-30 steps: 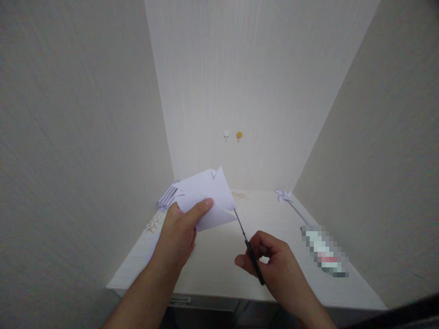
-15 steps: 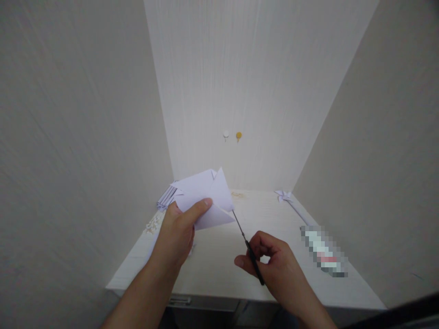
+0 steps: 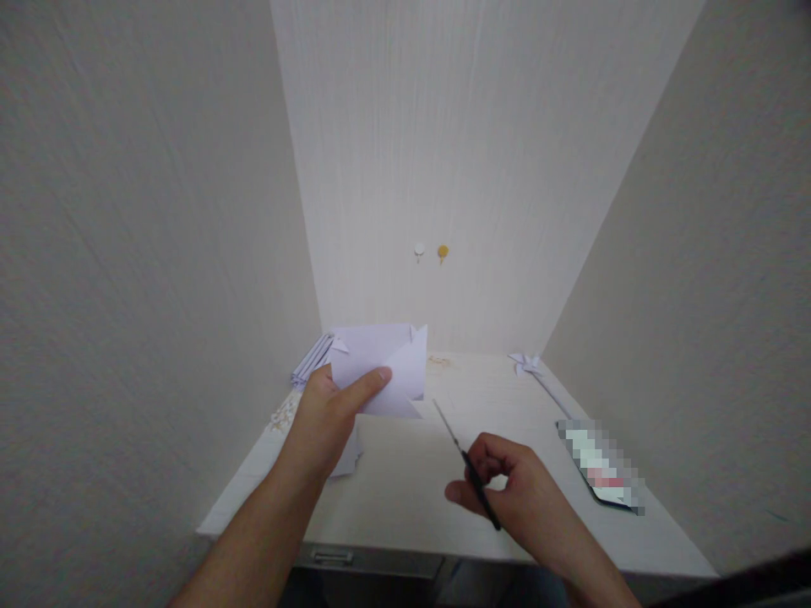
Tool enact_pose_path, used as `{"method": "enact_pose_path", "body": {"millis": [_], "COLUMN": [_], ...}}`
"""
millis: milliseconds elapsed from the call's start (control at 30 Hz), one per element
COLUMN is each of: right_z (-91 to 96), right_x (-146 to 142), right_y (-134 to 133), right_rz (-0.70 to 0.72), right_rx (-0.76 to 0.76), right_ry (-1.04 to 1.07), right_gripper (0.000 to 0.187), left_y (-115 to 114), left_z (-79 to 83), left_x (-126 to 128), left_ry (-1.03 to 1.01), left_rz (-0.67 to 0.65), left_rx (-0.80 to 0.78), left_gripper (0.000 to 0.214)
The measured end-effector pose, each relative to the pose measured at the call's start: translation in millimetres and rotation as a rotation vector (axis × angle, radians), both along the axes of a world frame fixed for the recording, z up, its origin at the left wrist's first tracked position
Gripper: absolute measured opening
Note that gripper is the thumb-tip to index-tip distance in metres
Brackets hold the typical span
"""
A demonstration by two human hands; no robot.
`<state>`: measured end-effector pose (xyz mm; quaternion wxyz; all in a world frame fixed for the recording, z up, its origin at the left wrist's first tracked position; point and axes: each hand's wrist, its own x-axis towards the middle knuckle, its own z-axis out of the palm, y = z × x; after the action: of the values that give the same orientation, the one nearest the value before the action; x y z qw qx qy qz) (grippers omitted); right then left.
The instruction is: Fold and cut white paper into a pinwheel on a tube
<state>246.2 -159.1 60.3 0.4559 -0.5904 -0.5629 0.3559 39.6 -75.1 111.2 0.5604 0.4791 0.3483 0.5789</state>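
Observation:
A white sheet of paper [image 3: 380, 359] with slits cut in from its corners is held up over the desk. My left hand [image 3: 335, 422] grips it from the left, thumb flat on its face and the other fingers mostly hidden behind. In my right hand [image 3: 500, 477] is a pair of black-handled scissors [image 3: 472, 473], the blades together and pointing up and left. Their tip is a little apart from the paper's lower right corner. More white paper [image 3: 345, 460] lies on the desk, partly covered by my left forearm.
On the white desk [image 3: 405, 498], rolled or folded papers [image 3: 310, 363] and small white bits [image 3: 283, 415] are at the left. A paper pinwheel [image 3: 525, 363] on a stick and a blurred-out phone-like device [image 3: 599, 464] lie at right. Two hooks [image 3: 442, 252] hang on the back wall; walls rise on both sides.
The scissors have drawn away from the paper, down and right, and no longer touch its corner. My left hand has turned the paper slightly, and it has shifted left.

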Motion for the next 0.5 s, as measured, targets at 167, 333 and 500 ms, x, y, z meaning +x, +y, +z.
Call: {"method": "enact_pose_path", "body": {"millis": [167,333,500], "right_z": [21.6,33.1,26.5], "right_x": [11,2,-3], "right_y": [9,15,13], "right_rz": [-0.136,-0.114,-0.155], "right_rx": [0.235,0.29,0.299], "right_ry": [0.259,0.306,0.29], "right_gripper": [0.033,0.034,0.03], "left_y": [2,-4,-4], "left_z": [3.4,6.2,7.8], "left_x": [-9,-5,-6], "left_ry": [0.33,0.467,0.482], "left_rz": [-0.311,-0.495,-0.547], "left_rx": [0.026,0.076,0.042], "left_gripper": [0.014,0.007,0.008]}}
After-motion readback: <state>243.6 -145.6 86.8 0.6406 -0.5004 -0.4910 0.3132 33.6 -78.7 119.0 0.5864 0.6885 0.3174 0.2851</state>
